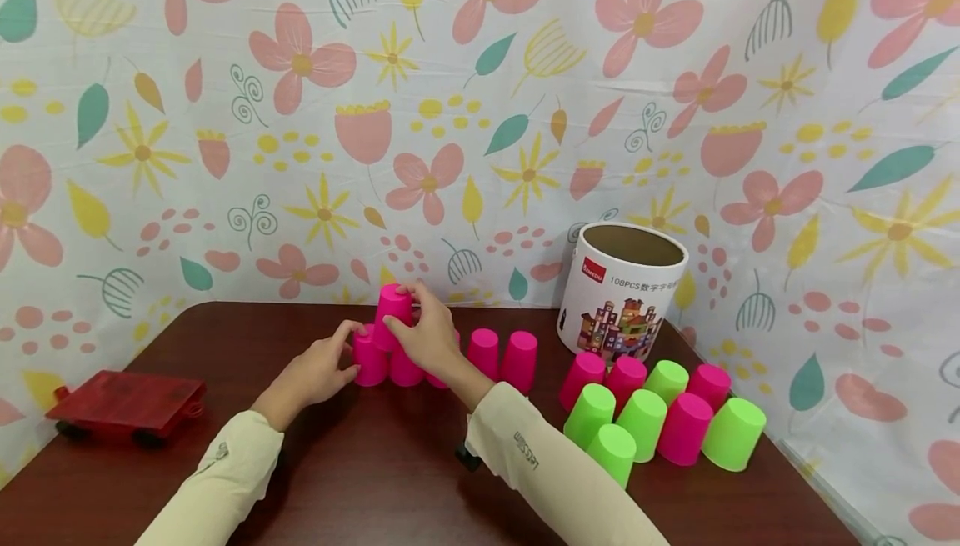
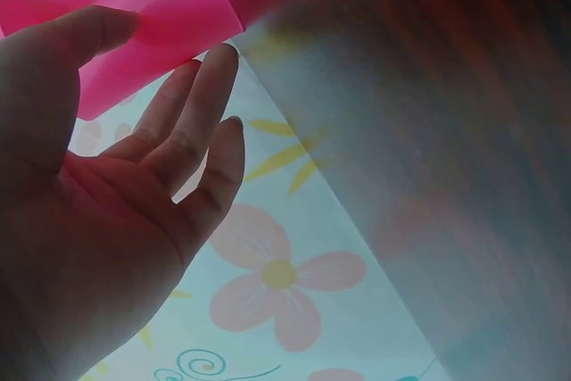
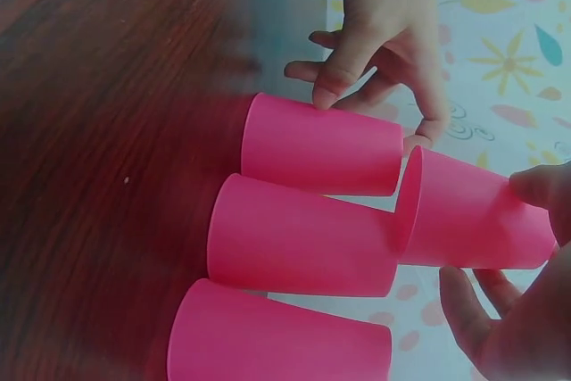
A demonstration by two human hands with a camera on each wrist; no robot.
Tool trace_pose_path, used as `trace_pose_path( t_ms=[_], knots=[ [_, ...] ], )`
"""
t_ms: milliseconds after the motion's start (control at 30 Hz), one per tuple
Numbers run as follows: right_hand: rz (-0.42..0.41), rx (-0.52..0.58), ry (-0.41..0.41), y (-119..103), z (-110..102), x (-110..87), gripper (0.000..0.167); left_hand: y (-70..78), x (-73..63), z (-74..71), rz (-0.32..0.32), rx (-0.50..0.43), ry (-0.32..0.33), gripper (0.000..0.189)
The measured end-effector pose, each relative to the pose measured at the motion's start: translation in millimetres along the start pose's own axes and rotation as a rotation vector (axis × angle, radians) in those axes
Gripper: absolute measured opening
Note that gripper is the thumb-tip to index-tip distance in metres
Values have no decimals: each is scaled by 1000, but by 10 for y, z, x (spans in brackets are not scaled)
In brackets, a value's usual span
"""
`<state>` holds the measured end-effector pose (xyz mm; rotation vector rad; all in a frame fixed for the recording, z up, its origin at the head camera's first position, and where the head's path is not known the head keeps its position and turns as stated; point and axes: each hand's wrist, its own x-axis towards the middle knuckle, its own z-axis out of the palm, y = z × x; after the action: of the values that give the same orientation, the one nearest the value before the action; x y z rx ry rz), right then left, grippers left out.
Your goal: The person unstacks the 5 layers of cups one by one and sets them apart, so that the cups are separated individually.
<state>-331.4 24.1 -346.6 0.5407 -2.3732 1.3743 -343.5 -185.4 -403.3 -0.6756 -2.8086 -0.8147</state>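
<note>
Dark wooden table [image 1: 360, 463] before a floral curtain [image 1: 465, 62]. At left, a red wheeled cart [image 1: 131, 403] lies near the side edge; a stretch of tabletop separates it from the left sleeve [image 1: 225, 467]. The rear edge runs just behind the row of pink cups. At right, a white bucket [image 1: 626, 292] and a cluster of pink and green cups [image 1: 641, 427] bound the room beside the right sleeve [image 1: 555, 446].

The left hand [image 1: 311, 367] is unclenched, fingers extended, with its thumb touching the side of the leftmost cup [image 1: 369, 363]. The right hand [image 1: 431, 333] grasps the raised cup [image 1: 388, 304], thumb and fingers on opposite sides.

The leftmost cup stands mouth down beside the left hand. The raised cup, also mouth down, lies between the two hands, above the leftmost cup and the second cup [image 1: 406, 369]; whether its rim touches them cannot be told. The third cup [image 1: 437, 381] is partly hidden by the right hand, and two further pink cups [image 1: 483, 354] stand to its right.
</note>
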Motion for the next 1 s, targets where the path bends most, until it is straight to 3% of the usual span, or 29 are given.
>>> trace_pose_path(
  t_ms=[300, 567, 833, 1000],
  knots=[
    [-73, 22, -24, -100, -196, -270, 43, -12, 2, -19, 5, -2, 2, 57],
    [-49, 110, -103, -260, -471, -616, 47, 6, -13, -33, -5, 3, 5, 57],
    [-77, 87, -161, -285, -751, -948, 43, -24, -14, 6, 2, 11, 9, 55],
    [-45, 95, -216, -249, -967, -1163, 39, -8, -12, 9, 7, 6, 6, 56]
  ],
)
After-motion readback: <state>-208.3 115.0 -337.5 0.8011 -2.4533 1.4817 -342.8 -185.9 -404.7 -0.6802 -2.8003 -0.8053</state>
